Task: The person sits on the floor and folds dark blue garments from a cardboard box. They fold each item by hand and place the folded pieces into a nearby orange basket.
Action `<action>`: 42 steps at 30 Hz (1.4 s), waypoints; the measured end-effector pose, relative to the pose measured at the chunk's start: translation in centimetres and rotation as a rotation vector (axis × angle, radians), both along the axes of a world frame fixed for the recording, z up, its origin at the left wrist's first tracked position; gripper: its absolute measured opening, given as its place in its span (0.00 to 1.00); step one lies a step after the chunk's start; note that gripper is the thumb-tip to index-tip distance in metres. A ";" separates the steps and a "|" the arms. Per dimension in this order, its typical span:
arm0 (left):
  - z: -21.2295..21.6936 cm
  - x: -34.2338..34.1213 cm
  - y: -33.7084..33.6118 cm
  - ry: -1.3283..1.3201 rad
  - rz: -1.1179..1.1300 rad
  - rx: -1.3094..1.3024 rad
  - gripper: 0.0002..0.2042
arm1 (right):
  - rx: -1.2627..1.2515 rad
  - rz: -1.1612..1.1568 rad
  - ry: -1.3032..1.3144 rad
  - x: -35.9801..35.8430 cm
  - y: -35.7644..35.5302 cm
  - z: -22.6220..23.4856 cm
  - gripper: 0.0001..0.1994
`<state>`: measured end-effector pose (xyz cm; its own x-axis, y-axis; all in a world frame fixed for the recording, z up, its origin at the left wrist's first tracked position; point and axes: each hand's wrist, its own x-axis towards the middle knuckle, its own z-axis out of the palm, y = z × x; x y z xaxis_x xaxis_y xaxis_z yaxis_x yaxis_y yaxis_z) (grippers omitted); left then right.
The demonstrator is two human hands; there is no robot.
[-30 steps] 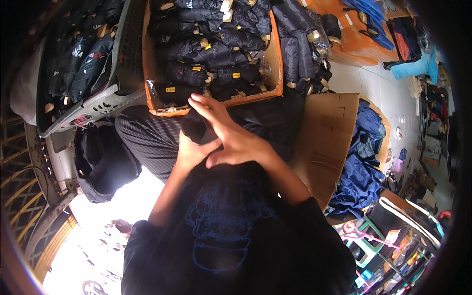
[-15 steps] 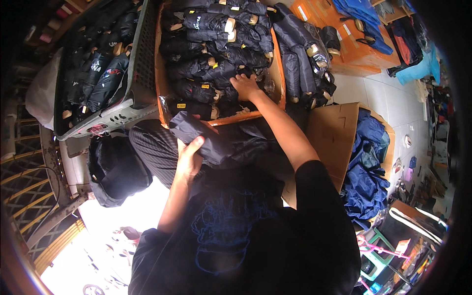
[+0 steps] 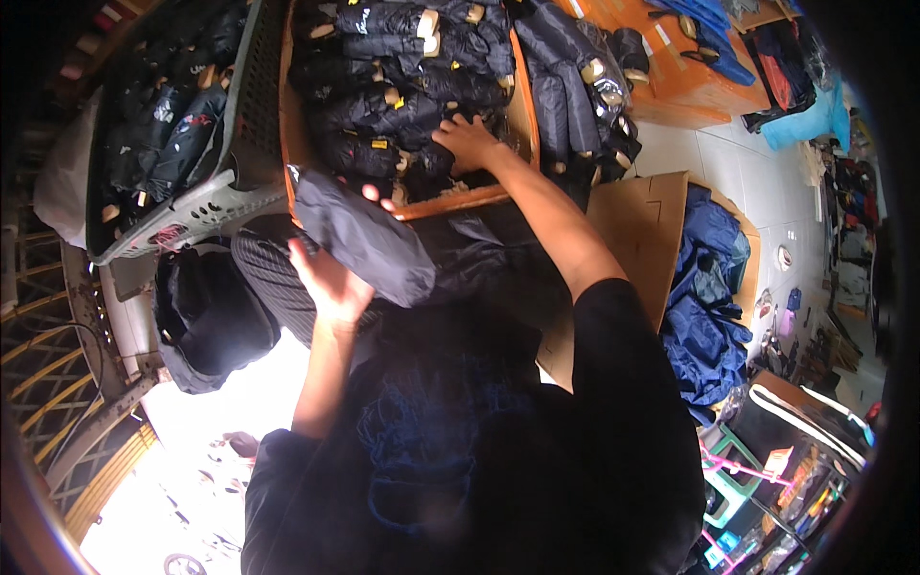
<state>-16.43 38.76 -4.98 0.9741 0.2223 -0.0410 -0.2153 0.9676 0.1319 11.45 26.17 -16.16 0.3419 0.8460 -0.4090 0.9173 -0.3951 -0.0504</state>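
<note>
Hands work over an orange-brown cardboard box (image 3: 522, 115) packed with rolled black fabric bundles (image 3: 383, 105), seen from the head camera. The left hand (image 3: 331, 278) is wrapped under a folded dark grey fabric packet (image 3: 364, 235), fingers closed on its lower edge, holding it tilted just in front of the box's near wall. The right hand (image 3: 468, 142) reaches into the box with fingers spread, resting flat on the bundles near the box's near right corner and gripping nothing. Left of the box stands a grey perforated plastic crate (image 3: 216, 196) holding more dark rolls. A flat brown cardboard sheet (image 3: 637, 240) lies to the right, with crumpled blue cloth (image 3: 714, 307) beside it.
</note>
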 end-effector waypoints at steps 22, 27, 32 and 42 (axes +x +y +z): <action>2.4 0.3 -3.4 0.178 -0.149 1.380 0.35 | 0.378 -0.626 1.513 -8.3 -10.6 23.1 0.45; 3.2 -0.3 -5.5 0.070 -0.260 1.628 0.33 | 0.329 -0.705 1.607 -11.4 -13.6 22.8 0.40; 3.2 -0.3 -5.9 0.050 -0.280 1.676 0.33 | 0.193 -0.423 1.457 -11.9 -13.3 22.9 0.35; 2.8 -0.8 -6.0 -0.003 -0.206 1.838 0.32 | 0.090 -0.538 1.419 -13.2 -13.9 22.6 0.32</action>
